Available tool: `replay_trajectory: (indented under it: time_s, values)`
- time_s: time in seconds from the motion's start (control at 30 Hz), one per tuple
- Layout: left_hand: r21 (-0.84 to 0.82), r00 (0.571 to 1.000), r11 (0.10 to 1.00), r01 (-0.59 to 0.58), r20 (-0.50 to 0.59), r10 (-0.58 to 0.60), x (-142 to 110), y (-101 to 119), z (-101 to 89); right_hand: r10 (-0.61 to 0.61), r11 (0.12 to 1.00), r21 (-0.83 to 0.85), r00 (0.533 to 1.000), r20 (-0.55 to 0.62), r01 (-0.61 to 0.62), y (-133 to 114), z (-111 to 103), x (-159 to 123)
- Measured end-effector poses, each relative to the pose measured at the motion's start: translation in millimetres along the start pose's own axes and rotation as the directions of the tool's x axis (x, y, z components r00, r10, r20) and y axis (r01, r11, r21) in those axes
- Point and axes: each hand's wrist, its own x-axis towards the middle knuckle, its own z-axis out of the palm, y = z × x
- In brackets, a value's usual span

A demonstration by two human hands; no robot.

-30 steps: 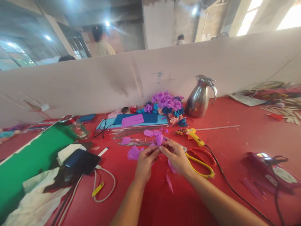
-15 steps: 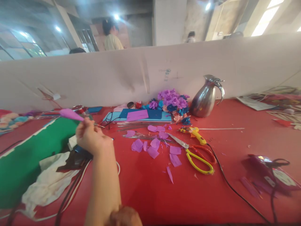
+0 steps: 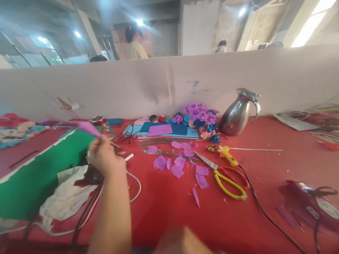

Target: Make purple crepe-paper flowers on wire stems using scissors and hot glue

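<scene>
Up left, the left hand (image 3: 103, 156) pinches a blurred, pointed purple paper bud (image 3: 88, 128).

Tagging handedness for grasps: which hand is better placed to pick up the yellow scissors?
Right, probably. The left hand is closed on a purple paper bud far left over the green sheet. The right hand, blurred at the bottom edge, lies nearer the scissors.
</scene>
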Motion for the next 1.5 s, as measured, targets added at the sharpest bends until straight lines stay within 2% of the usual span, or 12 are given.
replay_trajectory:
  time_s: [0.07, 0.17, 0.23, 0.33, 0.57, 0.8, 1.0, 1.07, 1.17, 1.27, 1.4, 1.5]
  values:
    - [-0.019, 0.974, 0.986, 0.165, 0.159, -0.16, -31, -19, -6.2, 0.039, 0.997, -0.065, 0.994, -0.103, -0.046, 20, -19, 20]
    - [-0.004, 0.878, 0.935, 0.354, 0.346, -0.331, -64, -48, -16.4, 0.138, 0.905, -0.33, 0.92, -0.366, -0.267, 49, -49, 50]
    - [0.081, 0.88, 0.952, 0.294, 0.366, -0.302, -72, -63, -23.5, 0.153, 0.845, -0.42, 0.903, -0.401, -0.33, 62, -65, 69]
    - [0.196, 0.918, 0.963, 0.183, 0.317, -0.239, -70, -76, -32.7, 0.135, 0.755, -0.58, 0.939, -0.317, -0.305, 72, -75, 102]
    - [0.291, 0.929, 0.951, 0.1, 0.315, -0.194, -65, -84, -40.3, 0.194, 0.717, -0.596, 0.925, -0.327, -0.361, 92, -52, 186]
    - [0.314, 0.93, 0.94, 0.13, 0.292, -0.226, -64, -96, -38.6, 0.256, 0.802, -0.42, 0.879, -0.401, -0.425, 111, -39, 215]
    - [0.349, 0.916, 0.918, 0.189, 0.273, -0.293, -66, -98, -36.3, 0.361, 0.924, 0.086, 0.771, -0.524, -0.374, 107, -48, 210]
    - [0.314, 0.864, 0.897, 0.31, 0.299, -0.404, -73, -94, -32.4, 0.417, 0.907, 0.287, 0.743, -0.524, -0.307, 101, -49, 202]
    - [0.235, 0.702, 0.815, 0.53, 0.416, -0.577, -90, -84, -25.4, 0.488, 0.831, 0.519, 0.711, -0.506, -0.202, 92, -47, 181]
    - [0.219, 0.578, 0.759, 0.613, 0.53, -0.621, -108, -75, -22.3, 0.542, 0.75, 0.649, 0.679, -0.495, -0.125, 82, -43, 155]
    - [0.288, 0.503, 0.726, 0.624, 0.562, -0.656, -119, -70, -25.2, 0.586, 0.696, 0.713, 0.641, -0.496, -0.084, 73, -43, 124]
    - [0.38, 0.447, 0.732, 0.565, 0.605, -0.659, -120, -67, -28.0, 0.567, 0.731, 0.679, 0.615, -0.549, -0.068, 70, -50, 105]
